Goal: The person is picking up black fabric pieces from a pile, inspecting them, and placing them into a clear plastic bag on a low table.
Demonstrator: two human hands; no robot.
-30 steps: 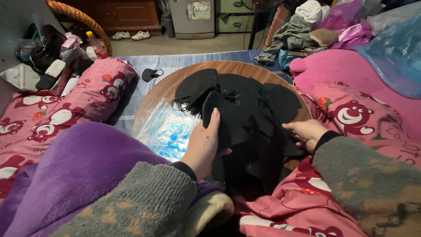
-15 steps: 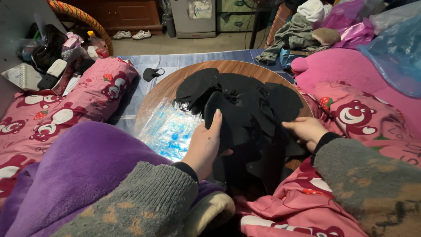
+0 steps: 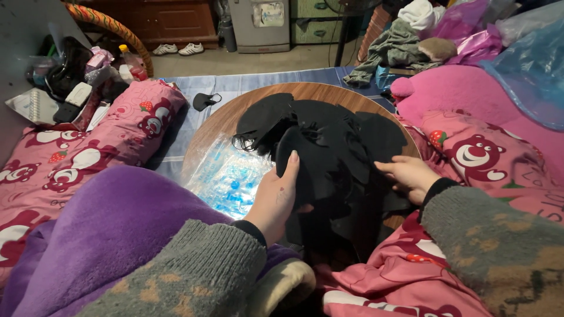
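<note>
Fingers (image 3: 292, 161) seemingly on black fabric pieces (image 3: 335, 147), clear plastic bag (image 3: 226, 176) alongside.

Round wooden tabletop (image 3: 235, 114) carries heap of black fabric pieces (image 3: 329, 147) from centre toward 3 o'clock; clear blue-printed plastic bag (image 3: 226, 176) at 8 o'clock.

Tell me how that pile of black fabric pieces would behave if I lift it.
The black fabric pieces would probably flop and drape, since they lie thin and curved. Loosely overlapped, they may slide apart. The left hand already bends one edge, suggesting light weight.
</note>
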